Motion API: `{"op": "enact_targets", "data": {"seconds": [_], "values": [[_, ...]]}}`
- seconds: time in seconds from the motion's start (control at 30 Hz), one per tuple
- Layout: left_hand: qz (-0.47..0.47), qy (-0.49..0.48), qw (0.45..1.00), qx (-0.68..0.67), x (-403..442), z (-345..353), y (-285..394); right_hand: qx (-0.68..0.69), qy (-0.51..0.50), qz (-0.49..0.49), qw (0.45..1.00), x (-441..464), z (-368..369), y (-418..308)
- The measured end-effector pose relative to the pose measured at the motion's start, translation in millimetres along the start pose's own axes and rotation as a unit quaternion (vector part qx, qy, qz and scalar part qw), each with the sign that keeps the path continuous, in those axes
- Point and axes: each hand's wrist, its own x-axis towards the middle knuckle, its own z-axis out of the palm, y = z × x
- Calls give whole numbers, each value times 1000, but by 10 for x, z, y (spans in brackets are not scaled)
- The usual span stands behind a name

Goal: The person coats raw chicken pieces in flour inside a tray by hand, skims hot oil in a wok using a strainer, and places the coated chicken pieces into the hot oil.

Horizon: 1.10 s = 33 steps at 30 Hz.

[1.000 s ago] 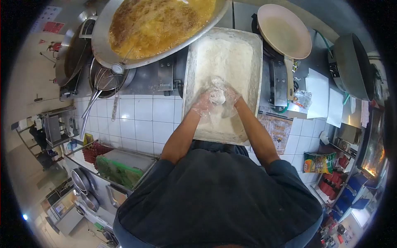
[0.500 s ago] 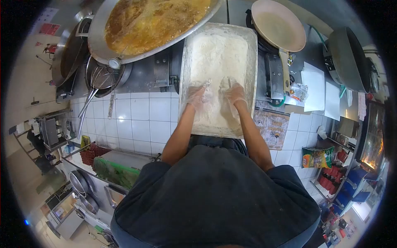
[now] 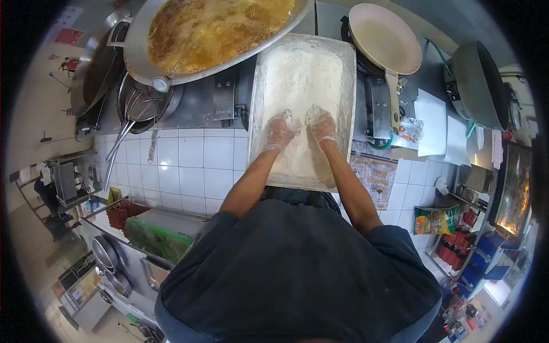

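Note:
A long metal tray (image 3: 347, 108) holds a bed of pale flour (image 3: 303, 74). My left hand (image 3: 281, 130), in a clear flour-dusted glove, rests in the flour left of the tray's middle, its fingers curled around a floury lump whose nature I cannot make out. Opposite it, in the right half of the tray, my right hand (image 3: 322, 124) wears the same kind of glove, and its curled fingers are also on a floury piece. A small gap separates the two hands.
A large pan of bubbling oil (image 3: 223, 34) with a dial thermometer (image 3: 160, 84) stands at the upper left, overlapping the tray's corner. A frying pan (image 3: 386, 40) is at the upper right. Strainers (image 3: 143, 106) hang left over a pot. White papers (image 3: 430, 123) lie right.
One second ago my hands were together around a floury lump; they then moved apart. Since half a second ago, both have come slightly closer together, fingers curled in the flour.

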Motion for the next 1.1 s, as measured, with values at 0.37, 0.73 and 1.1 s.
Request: {"op": "enact_targets", "data": {"seconds": [0.37, 0.73, 1.1], "values": [[-47, 30, 901, -430, 32, 443, -483, 85, 54, 44, 994, -362, -154, 29], [-24, 73, 995, -66, -136, -177, 5, 105, 84, -17, 991, -554, -249, 4], [11, 54, 972, -230, -20, -614, 375, 118, 111, -39, 986, -393, -875, -556]]}}
